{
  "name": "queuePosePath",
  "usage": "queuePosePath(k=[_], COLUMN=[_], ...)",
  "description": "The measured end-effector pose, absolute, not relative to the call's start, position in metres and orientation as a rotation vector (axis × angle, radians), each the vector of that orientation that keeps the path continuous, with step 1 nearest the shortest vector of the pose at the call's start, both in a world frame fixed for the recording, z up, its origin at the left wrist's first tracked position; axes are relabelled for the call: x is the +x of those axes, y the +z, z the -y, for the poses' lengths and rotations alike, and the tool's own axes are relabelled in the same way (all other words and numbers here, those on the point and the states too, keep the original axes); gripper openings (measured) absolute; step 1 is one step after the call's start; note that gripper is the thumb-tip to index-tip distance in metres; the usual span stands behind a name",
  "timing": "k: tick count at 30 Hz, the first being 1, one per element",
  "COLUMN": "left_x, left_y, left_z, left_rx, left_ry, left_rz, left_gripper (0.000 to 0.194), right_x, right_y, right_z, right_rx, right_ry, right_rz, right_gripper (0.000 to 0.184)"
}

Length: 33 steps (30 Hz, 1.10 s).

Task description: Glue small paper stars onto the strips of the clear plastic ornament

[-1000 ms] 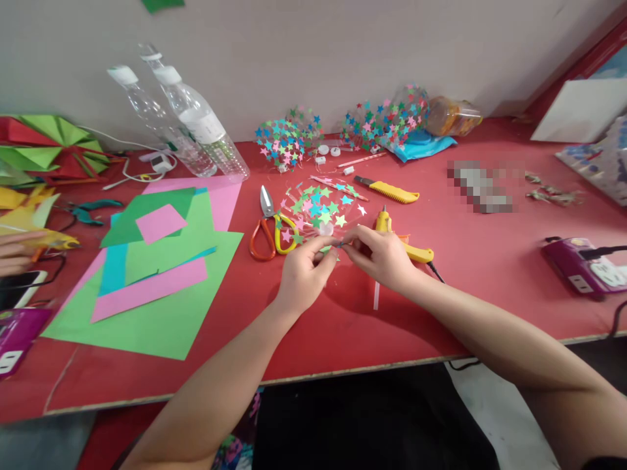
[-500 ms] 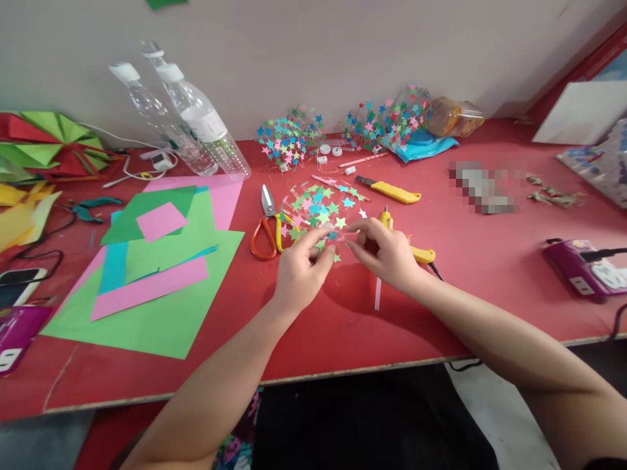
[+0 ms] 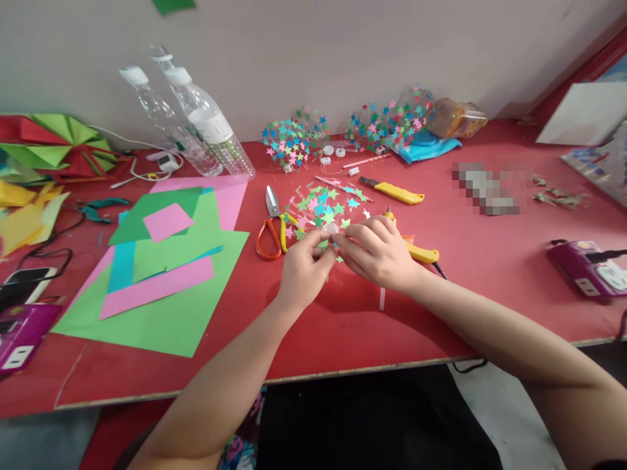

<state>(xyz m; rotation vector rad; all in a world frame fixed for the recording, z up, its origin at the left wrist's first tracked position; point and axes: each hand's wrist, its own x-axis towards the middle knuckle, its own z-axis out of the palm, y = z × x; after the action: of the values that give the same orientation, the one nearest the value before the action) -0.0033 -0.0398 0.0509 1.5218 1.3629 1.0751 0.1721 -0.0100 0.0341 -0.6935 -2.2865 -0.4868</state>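
A clear plastic piece covered with pink, green and blue paper stars point(image 3: 323, 207) lies on the red table, its strips spread out. At its near edge my left hand point(image 3: 304, 271) pinches it between thumb and fingers. My right hand point(image 3: 379, 254) meets the left fingertips there, its fingers bent and pressed together. What sits between the right fingertips is hidden. Scissors point(image 3: 268, 236) with one red and one yellow handle lie left of the stars. Partly behind my right hand lies a yellow glue gun point(image 3: 422, 253), and a pale strip point(image 3: 382, 299) shows below that hand.
Star-covered clear plastic globes point(image 3: 287, 140) stand by the wall. A yellow utility knife point(image 3: 399, 192) lies behind my right hand. Coloured paper sheets point(image 3: 196, 307), clear bottles point(image 3: 220, 140) and teal pliers point(image 3: 100, 207) are at left. A purple power strip point(image 3: 580, 267) is at right.
My right hand has turned over and moved slightly left, its fingers now closing against my left hand's. The blue star and clear strip seen between the fingertips are now covered. The view has shifted slightly.
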Motion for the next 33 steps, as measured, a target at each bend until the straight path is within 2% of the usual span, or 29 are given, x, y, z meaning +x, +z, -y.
queuePosePath(k=[4, 10, 20, 33], left_x=[-0.0028, -0.0047, -0.0057, -0.0042], left_y=[0.0517, 0.0517, 0.0529, 0.0558], left_z=[0.0392, 0.04, 0.0387, 0.0431], left_rx=[1.459, 1.5, 1.462, 1.573], left_ry=[1.059, 1.073, 1.033, 1.05], left_rz=[-1.333, -1.367, -1.356, -1.398], left_gripper=[0.008, 0.018, 0.017, 0.027], right_x=[0.1729, 0.1727, 0.1713, 0.1684], right_y=[0.0372, 0.0376, 0.0325, 0.0317], right_z=[0.0074, 0.0067, 0.0091, 0.0091], right_rx=[-0.668, -0.67, -0.719, -0.784], right_ry=[-0.531, -0.639, -0.731, -0.686], right_rz=[2.325, 2.286, 2.264, 2.171], right_gripper=[0.023, 0.016, 0.013, 0.011])
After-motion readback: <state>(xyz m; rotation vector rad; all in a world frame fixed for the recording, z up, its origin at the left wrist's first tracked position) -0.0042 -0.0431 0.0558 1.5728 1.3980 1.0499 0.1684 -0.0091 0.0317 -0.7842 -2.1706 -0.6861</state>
